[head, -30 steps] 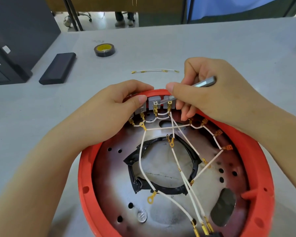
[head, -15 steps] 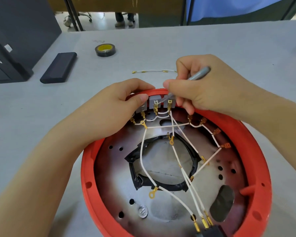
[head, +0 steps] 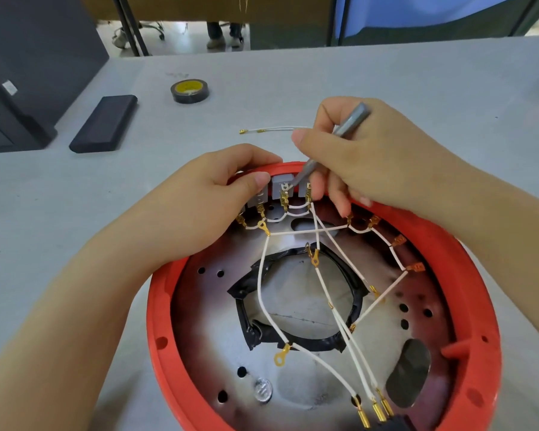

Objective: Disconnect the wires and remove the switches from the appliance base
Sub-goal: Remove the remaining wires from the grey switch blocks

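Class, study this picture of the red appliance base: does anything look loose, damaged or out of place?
Yes. Inside the red base, a white wire's ring terminal lies free, attached to nothing. The black lining round the centre opening is crumpled and uneven. A separate short wire lies on the table beyond the base.

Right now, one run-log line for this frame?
left hand: grips base rim by switches | right hand: holds tweezers, tip at middle switch terminal | wires: attached | loose wire: on table
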Motion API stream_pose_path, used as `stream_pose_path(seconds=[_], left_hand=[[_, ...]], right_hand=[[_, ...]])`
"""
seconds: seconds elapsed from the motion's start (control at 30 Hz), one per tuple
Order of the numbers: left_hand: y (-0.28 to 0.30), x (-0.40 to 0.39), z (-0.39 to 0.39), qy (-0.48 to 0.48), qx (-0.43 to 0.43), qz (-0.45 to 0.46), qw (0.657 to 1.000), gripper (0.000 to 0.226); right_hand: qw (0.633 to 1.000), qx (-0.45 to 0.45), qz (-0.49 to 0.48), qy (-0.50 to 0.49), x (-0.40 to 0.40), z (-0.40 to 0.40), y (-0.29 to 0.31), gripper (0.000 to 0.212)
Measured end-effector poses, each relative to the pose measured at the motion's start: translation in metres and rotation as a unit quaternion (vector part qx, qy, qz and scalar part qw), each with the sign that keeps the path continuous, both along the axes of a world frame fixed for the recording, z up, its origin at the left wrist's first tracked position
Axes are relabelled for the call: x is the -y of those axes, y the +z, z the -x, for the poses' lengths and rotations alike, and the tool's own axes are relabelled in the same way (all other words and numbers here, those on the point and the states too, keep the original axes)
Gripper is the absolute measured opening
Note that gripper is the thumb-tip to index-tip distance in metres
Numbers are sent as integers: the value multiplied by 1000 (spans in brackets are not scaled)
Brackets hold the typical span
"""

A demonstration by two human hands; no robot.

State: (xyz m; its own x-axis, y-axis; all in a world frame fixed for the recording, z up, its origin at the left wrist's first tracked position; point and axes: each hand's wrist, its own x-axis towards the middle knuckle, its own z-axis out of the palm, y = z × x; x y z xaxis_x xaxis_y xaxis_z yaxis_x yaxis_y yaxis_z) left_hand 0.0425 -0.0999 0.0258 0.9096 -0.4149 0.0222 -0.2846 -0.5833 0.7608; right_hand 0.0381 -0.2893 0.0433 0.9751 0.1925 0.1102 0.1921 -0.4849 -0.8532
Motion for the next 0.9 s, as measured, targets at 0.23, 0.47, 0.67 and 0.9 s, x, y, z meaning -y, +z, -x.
stream_pose_path(seconds=[0.23, 0.47, 0.67, 0.9], left_hand=[[-1, -1, -1, -2, 8, -4, 1000, 25], [-3, 0, -2, -1, 7, 4, 1000, 24], [-2, 0, -2, -2, 6, 10, 1000, 25], [-3, -1, -2, -7, 2, 19, 1000, 24]], right_hand=[[998, 49, 9, -26, -1, 11, -8, 25], [996, 62, 58, -24, -2, 15, -10, 23], [994, 80, 71, -18, -3, 16, -9, 23], [994, 80, 78, -8, -4, 16, -9, 25]])
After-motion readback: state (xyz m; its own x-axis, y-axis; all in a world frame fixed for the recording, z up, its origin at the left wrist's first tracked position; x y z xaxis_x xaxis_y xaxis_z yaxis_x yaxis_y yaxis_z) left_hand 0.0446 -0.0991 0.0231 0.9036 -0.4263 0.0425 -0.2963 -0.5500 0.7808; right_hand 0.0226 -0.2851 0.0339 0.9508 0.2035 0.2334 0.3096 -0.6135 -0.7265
